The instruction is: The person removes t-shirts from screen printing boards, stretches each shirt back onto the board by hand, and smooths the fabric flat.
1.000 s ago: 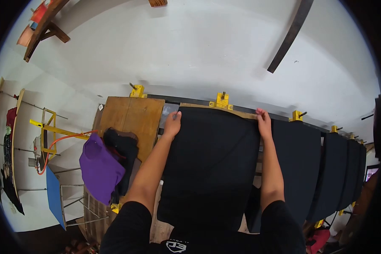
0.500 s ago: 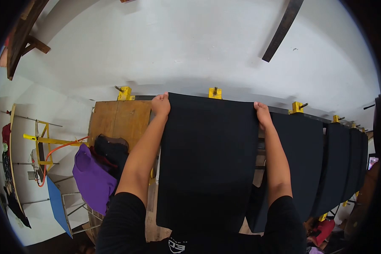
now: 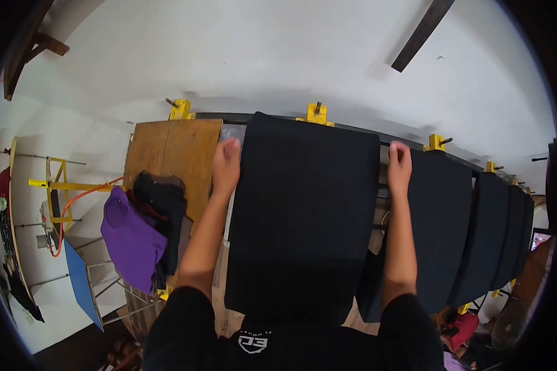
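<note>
A black cloth lies spread over a flat board in front of me, draped down towards my body. My left hand is just beside its left edge, fingers loosely curled and apart from the cloth. Off the right edge hovers my right hand, holding nothing, its fingertips slightly blurred. Between that hand and the neighbouring black-covered board I cannot tell if there is contact.
Yellow brackets line a dark rail along the white wall. A wooden board at left carries dark garments and a purple garment. More black-covered boards run rightward. Low at right, someone in red is partly visible.
Both hands have let go of the cloth's top corners and moved outward to its sides. The cloth now lies on the board, and the view has shifted slightly.
</note>
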A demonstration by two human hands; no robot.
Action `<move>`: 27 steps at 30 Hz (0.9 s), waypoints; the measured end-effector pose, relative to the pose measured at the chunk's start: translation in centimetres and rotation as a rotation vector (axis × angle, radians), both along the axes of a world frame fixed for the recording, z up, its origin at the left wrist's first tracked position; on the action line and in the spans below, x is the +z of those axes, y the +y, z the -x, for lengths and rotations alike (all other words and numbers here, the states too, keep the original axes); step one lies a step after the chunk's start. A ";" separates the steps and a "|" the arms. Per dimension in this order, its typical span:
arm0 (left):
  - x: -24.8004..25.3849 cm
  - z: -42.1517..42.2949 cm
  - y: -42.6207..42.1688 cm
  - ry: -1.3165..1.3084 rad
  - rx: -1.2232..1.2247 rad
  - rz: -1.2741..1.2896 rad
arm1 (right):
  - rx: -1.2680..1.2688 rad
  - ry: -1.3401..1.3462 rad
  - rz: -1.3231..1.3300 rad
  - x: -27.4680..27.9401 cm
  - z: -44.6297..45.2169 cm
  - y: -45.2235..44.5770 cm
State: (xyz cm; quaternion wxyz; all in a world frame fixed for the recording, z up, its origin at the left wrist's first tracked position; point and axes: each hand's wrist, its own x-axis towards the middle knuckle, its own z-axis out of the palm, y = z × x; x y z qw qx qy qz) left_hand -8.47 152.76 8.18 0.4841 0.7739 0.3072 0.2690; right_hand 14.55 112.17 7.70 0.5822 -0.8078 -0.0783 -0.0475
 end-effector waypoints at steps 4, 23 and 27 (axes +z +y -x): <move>0.6 15.4 -7.9 0.257 0.018 -0.158 | -0.012 0.165 0.116 0.6 14.6 -4.3; -4.0 26.4 -11.5 0.421 0.120 0.871 | 0.015 0.531 0.195 -2.0 27.0 -8.5; -12.0 29.8 -9.2 0.406 -0.077 1.029 | 0.011 0.926 -0.150 -0.8 33.8 -10.6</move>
